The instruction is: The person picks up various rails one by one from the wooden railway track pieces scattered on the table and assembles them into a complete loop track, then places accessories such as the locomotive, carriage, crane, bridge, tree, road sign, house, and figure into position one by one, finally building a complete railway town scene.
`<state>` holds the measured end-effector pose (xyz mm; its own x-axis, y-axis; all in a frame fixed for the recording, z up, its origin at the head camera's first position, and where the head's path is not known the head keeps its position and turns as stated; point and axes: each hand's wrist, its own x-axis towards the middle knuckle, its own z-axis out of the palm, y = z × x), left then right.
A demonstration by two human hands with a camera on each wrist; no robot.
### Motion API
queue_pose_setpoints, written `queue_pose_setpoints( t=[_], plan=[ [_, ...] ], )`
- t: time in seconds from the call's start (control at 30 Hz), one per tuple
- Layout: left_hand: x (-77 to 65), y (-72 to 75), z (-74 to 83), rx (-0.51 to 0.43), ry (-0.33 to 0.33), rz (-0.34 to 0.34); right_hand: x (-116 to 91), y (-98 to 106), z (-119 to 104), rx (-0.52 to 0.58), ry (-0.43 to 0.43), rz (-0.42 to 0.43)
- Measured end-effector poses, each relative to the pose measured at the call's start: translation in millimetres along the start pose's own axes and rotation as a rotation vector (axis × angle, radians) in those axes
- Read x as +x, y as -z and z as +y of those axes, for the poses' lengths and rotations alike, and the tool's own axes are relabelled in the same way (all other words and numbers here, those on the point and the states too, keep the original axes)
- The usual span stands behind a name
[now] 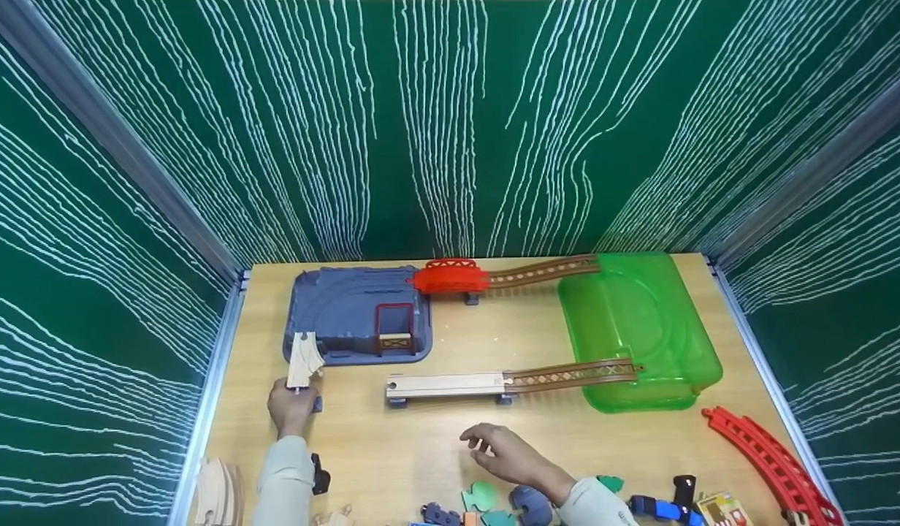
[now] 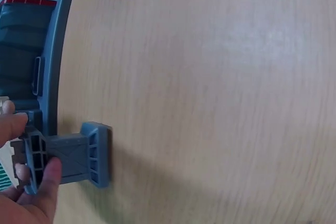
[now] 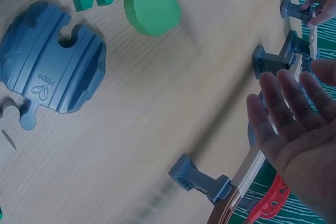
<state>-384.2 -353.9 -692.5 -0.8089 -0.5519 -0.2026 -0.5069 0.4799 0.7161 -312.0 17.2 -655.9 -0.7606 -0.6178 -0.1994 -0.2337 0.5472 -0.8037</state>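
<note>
At the left end of the table my left hand (image 1: 291,406) pinches a blue-grey track support (image 2: 71,157) between thumb and fingers. Its top is up against a wooden switch track (image 1: 302,359), whose far end lies on the edge of the blue-grey plastic base (image 1: 340,307). My right hand (image 1: 510,454) hovers over the front of the table, palm facing down and holding nothing. Just beyond it, a straight wooden track (image 1: 446,386) is raised on supports and joined to a brown ramp track (image 1: 570,374) that reaches the green bin (image 1: 643,329).
A red bridge (image 1: 450,277) and another brown track (image 1: 541,273) link base and bin at the back. Red curved tracks (image 1: 768,456) lie front right, wooden curves (image 1: 218,493) front left. Along the front are a blue-grey track piece (image 3: 50,59), green shapes (image 3: 153,6) and toy trains (image 1: 662,508).
</note>
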Motion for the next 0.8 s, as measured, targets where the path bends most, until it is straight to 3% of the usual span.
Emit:
queue_pose_setpoints(
  t=[0.2,0.63,0.8],
  plan=[
    [-2.1,-2.1,-6.6,-0.068,-0.023,0.025,-1,-1,2,-0.006,0.003,-0.001],
    [-2.6,-2.7,-11.1,-0.112,-0.058,0.041,-3,-4,7,0.014,-0.036,-0.019],
    [-5.2,-1.4,-12.0,-0.15,-0.034,0.052,-4,-6,6,0.019,-0.04,-0.018]
  ],
)
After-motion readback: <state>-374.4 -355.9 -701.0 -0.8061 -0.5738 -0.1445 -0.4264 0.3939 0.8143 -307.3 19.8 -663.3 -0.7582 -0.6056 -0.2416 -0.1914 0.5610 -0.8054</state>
